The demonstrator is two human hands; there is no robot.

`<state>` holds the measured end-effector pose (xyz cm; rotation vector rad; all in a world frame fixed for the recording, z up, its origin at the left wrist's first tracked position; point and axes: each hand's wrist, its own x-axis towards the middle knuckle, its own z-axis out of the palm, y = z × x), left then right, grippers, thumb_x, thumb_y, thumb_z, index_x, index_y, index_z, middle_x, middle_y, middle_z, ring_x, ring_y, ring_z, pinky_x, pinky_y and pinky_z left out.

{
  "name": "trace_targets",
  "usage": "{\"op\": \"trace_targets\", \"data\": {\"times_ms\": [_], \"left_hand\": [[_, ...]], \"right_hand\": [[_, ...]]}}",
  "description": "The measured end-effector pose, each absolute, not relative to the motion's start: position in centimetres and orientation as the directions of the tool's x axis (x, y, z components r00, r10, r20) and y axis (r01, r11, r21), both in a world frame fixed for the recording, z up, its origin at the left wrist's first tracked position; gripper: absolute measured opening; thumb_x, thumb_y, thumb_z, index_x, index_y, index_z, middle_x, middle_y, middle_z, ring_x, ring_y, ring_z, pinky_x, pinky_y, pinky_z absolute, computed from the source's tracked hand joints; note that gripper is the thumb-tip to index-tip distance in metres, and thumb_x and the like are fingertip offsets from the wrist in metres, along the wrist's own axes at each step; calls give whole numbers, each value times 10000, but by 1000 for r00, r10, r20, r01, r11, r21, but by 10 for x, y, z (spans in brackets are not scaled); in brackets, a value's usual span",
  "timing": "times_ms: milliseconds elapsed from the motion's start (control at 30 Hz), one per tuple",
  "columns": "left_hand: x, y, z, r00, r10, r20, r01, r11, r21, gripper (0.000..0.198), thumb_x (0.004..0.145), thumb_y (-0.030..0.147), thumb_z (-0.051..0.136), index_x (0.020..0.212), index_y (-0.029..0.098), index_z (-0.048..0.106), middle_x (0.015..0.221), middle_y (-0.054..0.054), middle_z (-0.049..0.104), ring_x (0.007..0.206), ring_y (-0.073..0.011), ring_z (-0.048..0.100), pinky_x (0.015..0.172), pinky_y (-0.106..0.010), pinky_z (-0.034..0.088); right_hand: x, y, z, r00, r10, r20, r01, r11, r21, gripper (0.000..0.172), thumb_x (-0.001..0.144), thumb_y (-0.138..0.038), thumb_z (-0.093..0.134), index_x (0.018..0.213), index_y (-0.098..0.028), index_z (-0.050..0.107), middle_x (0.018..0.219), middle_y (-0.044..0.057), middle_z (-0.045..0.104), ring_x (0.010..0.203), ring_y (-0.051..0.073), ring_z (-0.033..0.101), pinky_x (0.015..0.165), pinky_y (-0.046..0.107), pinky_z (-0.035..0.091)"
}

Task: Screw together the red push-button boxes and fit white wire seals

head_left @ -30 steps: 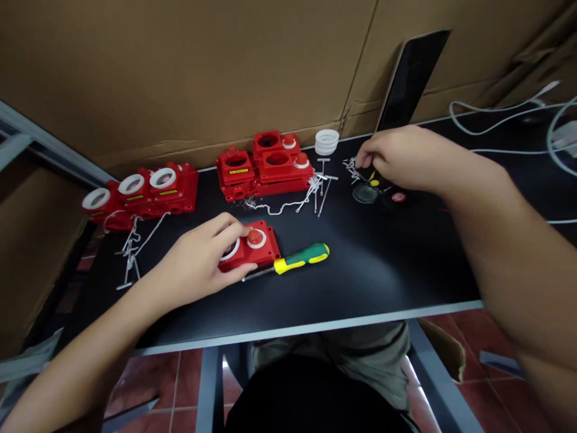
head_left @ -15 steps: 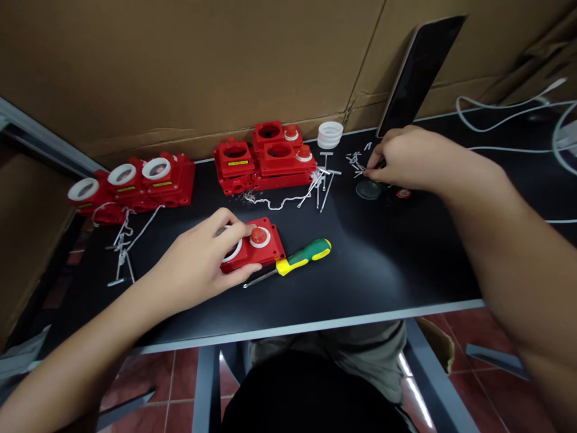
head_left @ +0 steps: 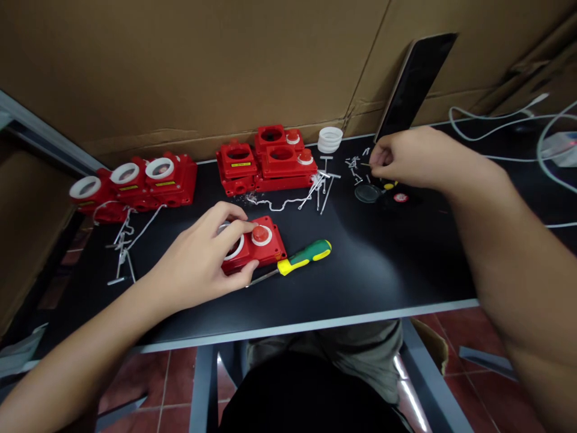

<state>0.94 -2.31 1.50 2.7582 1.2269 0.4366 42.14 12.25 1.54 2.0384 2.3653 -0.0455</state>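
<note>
My left hand [head_left: 211, 246] rests over a red housing [head_left: 270, 246] with a white ring and an orange-red button [head_left: 261, 234], its fingers and thumb gripping the sides. In front of that housing lies a screwdriver [head_left: 311, 254] with a green and yellow handle; part of its shaft is behind my thumb. Over at the right, my right hand [head_left: 396, 157] is closed in a pinch, and a thin screw [head_left: 365, 164] pokes out from its fingertips. Loose screws [head_left: 356, 177] are scattered beside it. A clear round disc [head_left: 367, 193] and a small red and white disc [head_left: 401, 197] lie just below.
Several red housings stand at the left [head_left: 180, 180] and centre back [head_left: 288, 180]. Stacked white rings [head_left: 330, 139], metal T-shaped rods [head_left: 325, 183] and white cord [head_left: 283, 206] are nearby. A dark flat panel [head_left: 417, 84] leans on the cardboard; white cables [head_left: 491, 129] run at right.
My right hand has lifted slightly from the screws with one between its fingertips, uncovering the discs below. My left hand stays on the housing, its thumb shifted a little.
</note>
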Motion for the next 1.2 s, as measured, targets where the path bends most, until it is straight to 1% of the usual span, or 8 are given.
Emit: {"op": "trace_targets", "data": {"times_ms": [100,267,433,567,667,800,933,1200], "left_hand": [[11,-22,13,632,735,245,698,-678,232,400,1074,357,704,1436,188,678,1398,-157,732,1230,-329,779,1040,-451,670],[12,-21,11,616,734,286,692,-678,248,417,1067,332,740,1449,194,648,1429,-154,748,1274,-338,769,1070,-458,658],[11,-18,15,601,757,257,675,-653,344,376,1078,372,779,1405,215,681,1355,-109,780,1176,-299,798,1012,-422,669],[9,-13,18,598,770,223,667,-632,395,344,1073,431,814,1340,241,709,1313,-88,786,1164,-291,806,1016,-425,666],[9,-12,20,601,772,209,674,-630,386,320,1072,426,809,1321,247,716,1320,-94,782,1168,-289,801,1011,-425,662],[12,-13,23,613,765,196,676,-637,370,314,1074,419,811,1323,253,716,1316,-88,775,1166,-284,799,1014,-424,659],[13,-14,24,619,763,187,678,-639,364,318,1085,410,796,1338,237,711,1327,-99,773,1185,-291,794,1031,-425,652],[12,-15,21,614,765,194,682,-638,359,306,1097,417,770,1329,228,706,1362,-116,782,1228,-308,788,1075,-450,649]], "right_hand": [[423,124,13,-189,981,-35,982,189,-14,178,902,-209,675,997,-203,825,995,112,824,903,257,732,846,401,545],[428,130,12,-327,944,-52,945,326,-22,290,936,-238,638,1111,-192,864,1230,166,845,1125,318,771,986,444,569],[430,131,14,-384,914,-130,923,378,-65,228,923,-209,684,1003,-239,895,1137,90,862,962,259,760,888,405,550],[428,131,14,-372,916,-149,927,358,-113,203,956,-189,752,1063,-230,919,1144,63,876,938,212,744,897,376,530],[427,132,11,-333,934,-129,939,316,-138,182,989,-192,796,1107,-217,932,1125,61,880,920,189,724,900,378,506],[426,131,7,-297,949,-108,949,281,-145,77,1006,-226,842,1012,-201,915,1060,69,862,897,189,688,845,381,472],[422,128,9,-275,956,-106,958,263,-115,77,1016,-203,843,968,-181,898,1036,82,855,845,171,658,815,379,461],[415,122,18,-259,961,-101,964,249,-97,86,933,-127,848,867,-182,855,969,40,864,835,165,703,825,356,508]]}}
